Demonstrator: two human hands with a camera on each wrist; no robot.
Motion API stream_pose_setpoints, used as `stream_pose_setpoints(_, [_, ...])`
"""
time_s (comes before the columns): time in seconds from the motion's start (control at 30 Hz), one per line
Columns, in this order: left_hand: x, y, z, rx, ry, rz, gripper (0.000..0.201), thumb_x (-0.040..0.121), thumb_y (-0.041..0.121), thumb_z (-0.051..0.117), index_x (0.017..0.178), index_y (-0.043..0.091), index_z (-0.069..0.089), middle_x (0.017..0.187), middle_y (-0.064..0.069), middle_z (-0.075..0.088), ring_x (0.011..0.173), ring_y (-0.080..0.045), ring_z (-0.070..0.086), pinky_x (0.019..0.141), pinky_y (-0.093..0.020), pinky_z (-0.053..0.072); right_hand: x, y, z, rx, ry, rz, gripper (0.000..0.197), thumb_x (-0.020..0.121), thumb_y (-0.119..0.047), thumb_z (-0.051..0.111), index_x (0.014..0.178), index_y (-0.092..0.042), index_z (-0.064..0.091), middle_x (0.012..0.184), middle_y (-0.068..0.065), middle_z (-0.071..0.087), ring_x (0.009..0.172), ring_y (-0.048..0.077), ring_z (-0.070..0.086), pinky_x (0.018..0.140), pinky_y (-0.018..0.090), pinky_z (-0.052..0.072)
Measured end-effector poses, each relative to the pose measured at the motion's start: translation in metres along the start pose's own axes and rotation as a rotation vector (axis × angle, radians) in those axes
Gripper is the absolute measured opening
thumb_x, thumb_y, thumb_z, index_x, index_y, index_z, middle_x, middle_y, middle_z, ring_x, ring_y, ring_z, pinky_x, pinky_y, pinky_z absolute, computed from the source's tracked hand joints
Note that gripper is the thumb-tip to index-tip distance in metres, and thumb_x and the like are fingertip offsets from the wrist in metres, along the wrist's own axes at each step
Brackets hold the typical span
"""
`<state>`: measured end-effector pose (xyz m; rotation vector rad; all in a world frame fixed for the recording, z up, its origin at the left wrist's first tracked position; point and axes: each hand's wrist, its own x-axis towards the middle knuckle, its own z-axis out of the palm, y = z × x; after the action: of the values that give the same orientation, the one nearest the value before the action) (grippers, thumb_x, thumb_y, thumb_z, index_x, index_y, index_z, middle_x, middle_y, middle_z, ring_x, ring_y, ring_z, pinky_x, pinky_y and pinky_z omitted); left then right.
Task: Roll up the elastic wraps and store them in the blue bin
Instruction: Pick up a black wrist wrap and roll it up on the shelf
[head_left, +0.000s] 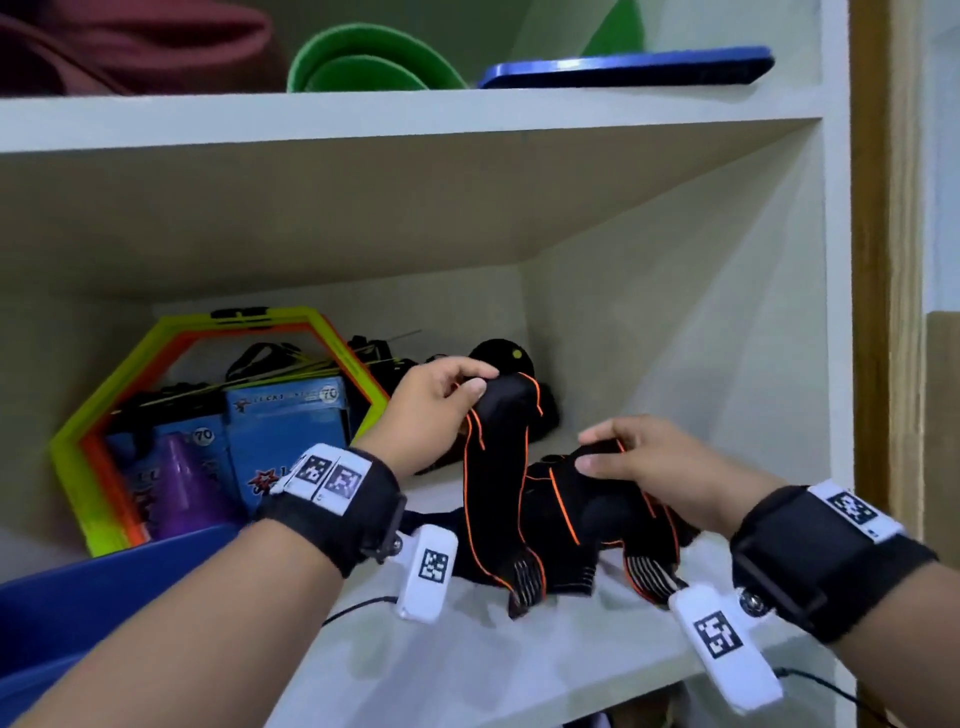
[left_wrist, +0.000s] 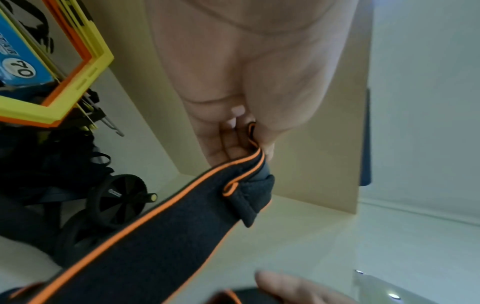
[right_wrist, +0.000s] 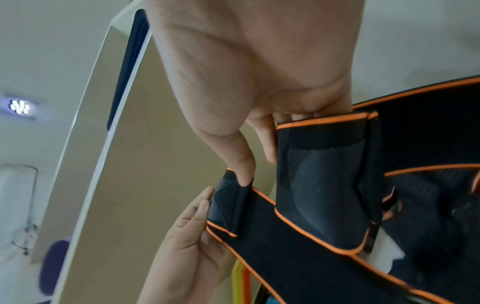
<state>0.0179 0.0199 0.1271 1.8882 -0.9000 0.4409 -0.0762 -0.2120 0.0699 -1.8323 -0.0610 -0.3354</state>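
Several black elastic wraps with orange trim (head_left: 561, 514) lie tangled on the white shelf (head_left: 493, 654). My left hand (head_left: 480, 382) pinches one strap end (left_wrist: 255, 156) between thumb and fingers and lifts it above the pile. My right hand (head_left: 592, 449) grips another folded part of the wraps (right_wrist: 322, 185) lower down and to the right. In the right wrist view its index finger touches the strap end that the left hand (right_wrist: 205, 207) holds. The blue bin (head_left: 104, 587) sits at lower left, under my left forearm.
Yellow and orange hexagon rings (head_left: 218, 332) lean at the back left of the shelf, around blue boxes (head_left: 291, 431) and purple cones (head_left: 182, 483). A black wheel (head_left: 501, 356) stands behind the wraps. The shelf above holds a green roll (head_left: 363, 62) and a blue board (head_left: 623, 65).
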Motion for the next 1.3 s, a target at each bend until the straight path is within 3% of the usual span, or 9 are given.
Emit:
stream_pose_setpoints(0.13, [-0.05, 0.011, -0.006, -0.056, -0.031, 0.001, 0.021, 0.1, 0.016, 0.058, 0.104, 0.03, 0.073, 0.094, 0.004, 0.075, 0.086, -0.016, 0.069, 0.083, -0.037, 0.055, -0.016, -0.005, 0.035, 0.229, -0.086, -0.087, 0.031, 0.079, -0.025, 0.078, 0.106, -0.009, 0.072, 0.098, 0.011, 0.076, 0.087, 0.015, 0.071, 0.079, 0.031, 0.055])
stream_pose_setpoints(0.23, [-0.087, 0.008, -0.011, -0.116, -0.036, -0.076, 0.02, 0.101, 0.016, 0.057, 0.109, 0.026, 0.072, 0.075, 0.01, 0.068, 0.069, -0.01, 0.061, 0.067, -0.028, 0.053, -0.026, -0.001, 0.06, 0.234, -0.079, -0.146, 0.013, 0.082, -0.021, 0.077, 0.091, -0.013, 0.075, 0.09, 0.004, 0.075, 0.084, 0.012, 0.068, 0.084, 0.032, 0.052])
stream_pose_setpoints(0.33, [-0.122, 0.0, -0.017, -0.228, -0.06, -0.158, 0.023, 0.102, 0.013, 0.054, 0.109, 0.026, 0.071, 0.082, 0.002, 0.07, 0.074, -0.016, 0.063, 0.074, -0.036, 0.056, -0.035, 0.008, 0.082, 0.251, -0.11, -0.138, 0.013, 0.083, -0.016, 0.077, 0.096, -0.012, 0.074, 0.097, 0.008, 0.076, 0.09, 0.019, 0.071, 0.091, 0.039, 0.053])
stream_pose_setpoints(0.53, [-0.183, -0.016, -0.031, -0.311, -0.043, -0.237, 0.019, 0.104, 0.016, 0.051, 0.111, 0.017, 0.068, 0.088, -0.005, 0.069, 0.078, -0.014, 0.065, 0.071, -0.026, 0.054, -0.059, 0.026, 0.118, 0.022, -0.161, -0.217, 0.018, 0.084, -0.027, 0.078, 0.074, -0.013, 0.073, 0.068, -0.009, 0.065, 0.064, -0.001, 0.056, 0.065, 0.012, 0.041])
stream_pose_setpoints(0.63, [-0.209, -0.024, -0.039, -0.101, -0.116, -0.217, 0.038, 0.084, 0.04, 0.072, 0.12, 0.031, 0.065, 0.113, 0.007, 0.066, 0.1, -0.008, 0.063, 0.081, -0.025, 0.055, -0.072, 0.033, 0.131, 0.082, -0.177, -0.17, 0.029, 0.087, -0.03, 0.073, 0.069, -0.009, 0.067, 0.067, -0.001, 0.061, 0.063, 0.006, 0.053, 0.063, 0.019, 0.042])
stream_pose_setpoints(0.77, [-0.24, -0.028, -0.039, 0.115, -0.087, -0.144, 0.063, 0.069, 0.032, 0.089, 0.126, 0.041, 0.064, 0.126, 0.02, 0.057, 0.116, -0.009, 0.059, 0.088, -0.024, 0.053, -0.093, 0.048, 0.148, 0.248, -0.201, -0.02, 0.042, 0.088, -0.036, 0.071, 0.069, 0.0, 0.059, 0.063, 0.009, 0.057, 0.061, 0.019, 0.051, 0.06, 0.032, 0.04])
stream_pose_setpoints(0.87, [-0.264, -0.03, -0.031, 0.118, -0.048, -0.126, 0.068, 0.071, 0.035, 0.087, 0.132, 0.046, 0.059, 0.106, 0.015, 0.065, 0.088, -0.015, 0.064, 0.083, -0.027, 0.055, -0.111, 0.065, 0.157, 0.383, -0.225, 0.132, 0.048, 0.086, -0.037, 0.072, 0.082, 0.01, 0.061, 0.07, 0.02, 0.062, 0.064, 0.025, 0.055, 0.058, 0.032, 0.043])
stream_pose_setpoints(1.1, [-0.311, -0.056, 0.0, 0.063, -0.011, -0.184, 0.033, 0.076, 0.015, 0.074, 0.106, 0.026, 0.074, 0.104, 0.009, 0.069, 0.095, -0.012, 0.068, 0.078, -0.029, 0.053, -0.141, 0.115, 0.167, 0.583, -0.245, 0.352, 0.031, 0.079, -0.015, 0.072, 0.1, 0.008, 0.067, 0.097, 0.029, 0.068, 0.083, 0.03, 0.063, 0.077, 0.039, 0.051])
stream_pose_setpoints(1.3, [-0.343, -0.077, 0.036, 0.048, 0.119, -0.435, 0.017, 0.087, 0.03, 0.062, 0.1, 0.03, 0.073, 0.08, 0.022, 0.07, 0.072, 0.0, 0.064, 0.067, -0.019, 0.047, -0.166, 0.143, 0.152, 0.796, -0.496, 0.487, 0.079, 0.061, 0.021, 0.055, 0.134, -0.009, 0.056, 0.129, 0.019, 0.065, 0.11, 0.03, 0.064, 0.077, 0.038, 0.06])
